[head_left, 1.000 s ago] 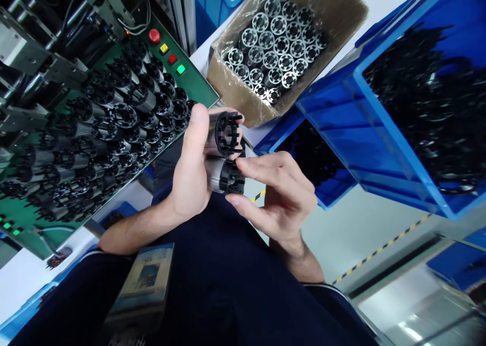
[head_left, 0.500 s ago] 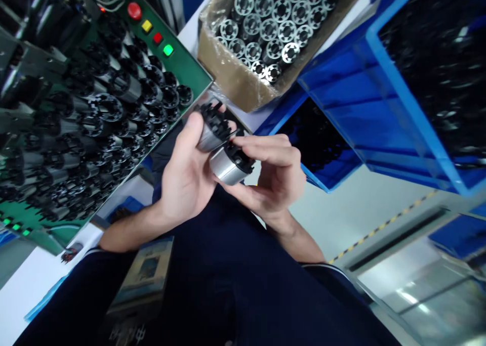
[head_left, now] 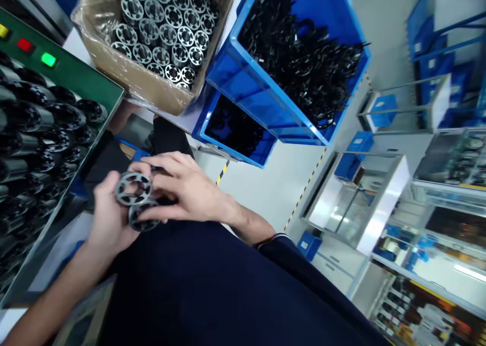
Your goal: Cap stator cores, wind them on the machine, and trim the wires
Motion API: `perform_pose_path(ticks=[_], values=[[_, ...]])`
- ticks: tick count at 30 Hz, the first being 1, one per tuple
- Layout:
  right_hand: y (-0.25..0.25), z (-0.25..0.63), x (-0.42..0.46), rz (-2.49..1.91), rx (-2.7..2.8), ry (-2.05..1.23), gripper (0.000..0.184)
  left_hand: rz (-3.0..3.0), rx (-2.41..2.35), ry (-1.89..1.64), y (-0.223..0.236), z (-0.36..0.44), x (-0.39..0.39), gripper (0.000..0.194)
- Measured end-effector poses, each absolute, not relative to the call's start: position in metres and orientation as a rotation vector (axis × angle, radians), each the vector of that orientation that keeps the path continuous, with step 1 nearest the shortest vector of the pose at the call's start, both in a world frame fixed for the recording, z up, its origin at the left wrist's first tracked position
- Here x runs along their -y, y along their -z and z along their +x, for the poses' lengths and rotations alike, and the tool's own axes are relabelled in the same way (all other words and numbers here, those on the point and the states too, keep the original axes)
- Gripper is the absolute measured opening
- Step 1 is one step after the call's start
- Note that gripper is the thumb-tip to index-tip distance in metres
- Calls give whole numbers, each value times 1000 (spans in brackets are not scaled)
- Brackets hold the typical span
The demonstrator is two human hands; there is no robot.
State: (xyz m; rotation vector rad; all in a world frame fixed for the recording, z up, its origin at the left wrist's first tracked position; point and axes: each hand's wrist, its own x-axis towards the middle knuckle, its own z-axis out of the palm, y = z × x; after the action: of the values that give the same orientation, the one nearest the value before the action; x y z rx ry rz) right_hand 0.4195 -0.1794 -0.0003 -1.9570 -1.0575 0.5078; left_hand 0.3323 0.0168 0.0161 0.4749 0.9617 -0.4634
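Note:
Two metal slotted cylinders are held together in front of my body, their round grey end faces turned toward me: an upper one [head_left: 133, 188] and a lower one [head_left: 142, 219]. My left hand [head_left: 108, 219] is curled around them from the left. My right hand [head_left: 186, 189] closes over them from the right, fingers resting on their black far ends.
A green machine panel [head_left: 76, 73] with many capped cylinders [head_left: 38, 133] fills the left. A cardboard box [head_left: 129, 70] of bare metal cylinders stands at the top. Beside it are blue bins of black plastic parts [head_left: 304, 52], [head_left: 235, 128]. Shelving stands at the right.
The view has swung right and the hands now sit lower left. The two cylinders have been turned so their grey end faces point at me instead of the black caps.

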Motion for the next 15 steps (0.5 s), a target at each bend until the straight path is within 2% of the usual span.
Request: perform_pose_path(ticks=[3,7,12,15], values=[[23,447,232,-2152,831,-571,42,515,-1067,584,-2,338,1,45],[53,490,310,-2912,79,-704,36,467,-1182,541,13,338,3,48],[81,511,356,-3125,-214,-869,66,498,-1281,353,23,341,-14,54],[88,514,362,-3170,-184,-990,72,491,-1302,391,22,341,-24,54]])
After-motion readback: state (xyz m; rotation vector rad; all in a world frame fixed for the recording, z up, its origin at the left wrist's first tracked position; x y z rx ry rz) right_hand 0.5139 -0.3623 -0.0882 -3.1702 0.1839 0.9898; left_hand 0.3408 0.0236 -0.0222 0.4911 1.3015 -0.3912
